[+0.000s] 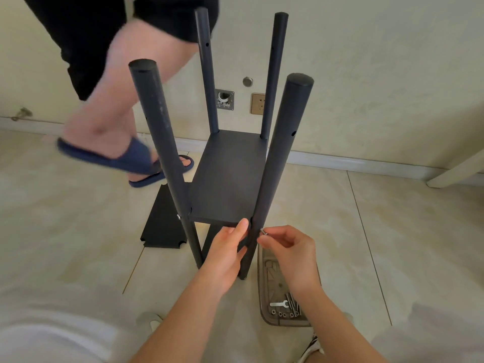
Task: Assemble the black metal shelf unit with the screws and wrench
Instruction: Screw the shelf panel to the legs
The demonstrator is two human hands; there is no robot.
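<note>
The black metal shelf unit stands upright on the tiled floor, four round posts rising around one flat shelf panel. My left hand grips the near right post just below the shelf's front edge. My right hand pinches a small silver screw against the right side of that same post. A brown plastic tray on the floor under my right forearm holds several screws and a small silver wrench.
A loose black shelf panel lies flat on the floor to the left. Another person in black shorts and blue slippers steps past behind the unit. The wall with a socket is close behind. A pale furniture leg stands at right.
</note>
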